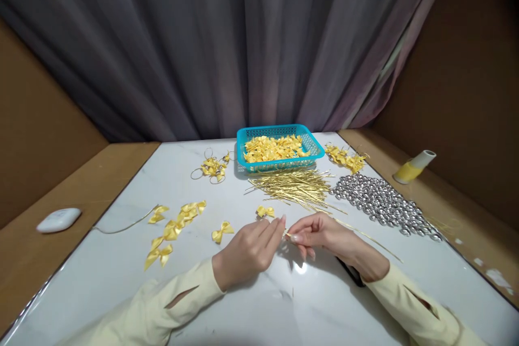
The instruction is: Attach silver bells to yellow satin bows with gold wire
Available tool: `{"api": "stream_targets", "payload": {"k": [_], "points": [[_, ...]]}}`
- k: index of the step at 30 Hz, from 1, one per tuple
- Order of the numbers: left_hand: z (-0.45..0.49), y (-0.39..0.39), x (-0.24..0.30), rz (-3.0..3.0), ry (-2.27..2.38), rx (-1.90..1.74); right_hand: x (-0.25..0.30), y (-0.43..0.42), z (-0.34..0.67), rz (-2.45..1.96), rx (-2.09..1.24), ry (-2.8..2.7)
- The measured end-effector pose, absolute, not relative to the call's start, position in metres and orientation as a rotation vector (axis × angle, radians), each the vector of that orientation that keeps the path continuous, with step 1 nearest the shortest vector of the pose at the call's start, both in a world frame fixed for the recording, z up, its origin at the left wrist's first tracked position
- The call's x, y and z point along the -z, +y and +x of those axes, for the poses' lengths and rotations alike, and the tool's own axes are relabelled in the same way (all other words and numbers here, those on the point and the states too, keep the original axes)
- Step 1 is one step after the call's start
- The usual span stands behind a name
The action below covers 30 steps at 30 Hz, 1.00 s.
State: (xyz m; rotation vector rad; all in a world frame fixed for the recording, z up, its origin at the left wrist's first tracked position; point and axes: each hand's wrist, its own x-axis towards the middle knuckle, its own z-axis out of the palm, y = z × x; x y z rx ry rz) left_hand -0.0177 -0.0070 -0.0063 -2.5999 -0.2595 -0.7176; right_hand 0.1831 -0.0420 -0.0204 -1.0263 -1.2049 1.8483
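Note:
Above the near middle of the table, my left hand [252, 247] and my right hand [330, 233] meet almost fingertip to fingertip. Between them shows a short bit of a thin gold tie [287, 234], pinched by the thumb and fingers of my right hand. The fingers of my left hand are pressed together around its other end, which they hide. Just behind my left fingertips lies a yellow ribbon bow [265, 211]. Another yellow bow [223, 232] rests to the left of that hand, and several more bows [173, 230] lie further left in a slanting row.
A blue basket [240, 147] of yellow bows stands at the back, with a pile of gold ties [294, 186] before it. Silver beads [379, 203] spread to the right. Bows with loops [213, 167] lie back left, others [346, 159] back right. A dark flat object [351, 271] is under my right wrist.

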Motion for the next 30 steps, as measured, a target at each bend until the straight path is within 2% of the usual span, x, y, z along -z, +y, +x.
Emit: {"api": "stream_targets", "payload": {"k": [30], "points": [[-0.0182, -0.0056, 0.0149, -2.591, -0.301, 0.631, 0.0163, -0.0419, 0.1826, -1.063, -1.719, -1.229]]}}
